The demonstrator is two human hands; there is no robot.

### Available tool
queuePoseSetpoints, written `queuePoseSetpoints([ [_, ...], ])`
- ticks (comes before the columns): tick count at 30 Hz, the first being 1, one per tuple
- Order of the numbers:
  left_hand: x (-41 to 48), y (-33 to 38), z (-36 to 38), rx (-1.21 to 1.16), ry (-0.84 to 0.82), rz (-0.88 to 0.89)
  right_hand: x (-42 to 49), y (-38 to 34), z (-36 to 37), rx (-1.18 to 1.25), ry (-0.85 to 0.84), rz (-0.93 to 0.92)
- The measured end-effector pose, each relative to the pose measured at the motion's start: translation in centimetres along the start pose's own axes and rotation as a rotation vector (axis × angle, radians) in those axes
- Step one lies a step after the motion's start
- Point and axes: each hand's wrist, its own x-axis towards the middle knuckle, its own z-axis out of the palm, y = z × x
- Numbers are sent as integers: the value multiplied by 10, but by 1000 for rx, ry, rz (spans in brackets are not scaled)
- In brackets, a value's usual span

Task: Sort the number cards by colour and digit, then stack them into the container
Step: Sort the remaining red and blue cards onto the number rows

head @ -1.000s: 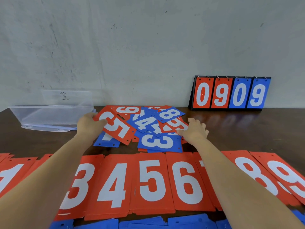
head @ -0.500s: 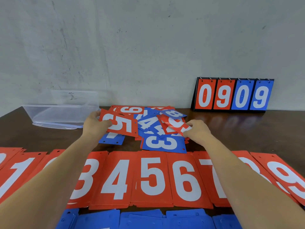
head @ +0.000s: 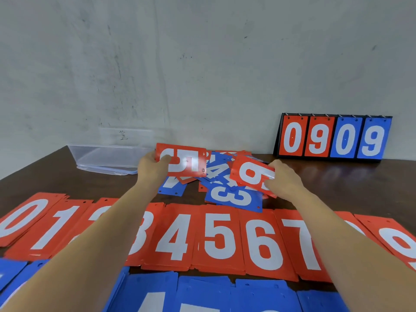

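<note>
Left hand: I see the left hand (head: 153, 167) pinching the short left edge of a red plastic card with a white 5 (head: 183, 159). The thumb is on the card's face, and the card is held sideways, lifted above the pile.
Right hand: the right hand (head: 284, 179) grips the right end of a second red plastic card with a white digit (head: 251, 173). I cannot tell whether the digit is a 6 or a 9. The card is tilted and raised off the pile.
Unsorted pile: a loose heap of red and blue number cards (head: 213, 174) lies between and just under both hands. A blue card with a white 3 (head: 234, 198) sits at its near edge.
Sorted red row: red card stacks (head: 219, 235) running 0 to 9 lie side by side nearer to me. Both forearms cross over them and partly hide the 2, 3 and 8.
Sorted blue row: blue card stacks (head: 202, 293) lie at the closest edge, their digits mostly cut off.
Container: a clear rectangular plastic tub (head: 108, 156) stands left of the left hand, near it but apart, by the wall.
Scoreboard: a black flip stand reading 0909 (head: 333, 137) stands far right against the wall.
Table: a dark brown wooden tabletop (head: 349, 188) carries everything.
</note>
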Motion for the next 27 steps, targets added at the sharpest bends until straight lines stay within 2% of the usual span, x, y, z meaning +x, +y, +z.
queuePoseSetpoints([
  [6, -12, 5, -8, 31, 49, 50, -8, -15, -11, 3, 78, -116],
  [12, -21, 7, -20, -5, 69, 47, -20, -28, -21, 242, 108, -138],
  [16, -29, 8, -25, 14, 36, 90, -32, -37, -27, 382, 52, -135],
  [19, -35, 12, -28, -29, 27, 60, -46, -44, -29, 458, 44, -145],
  [27, -64, 20, -56, -139, -65, -20, -91, -65, -35, 466, 153, -156],
])
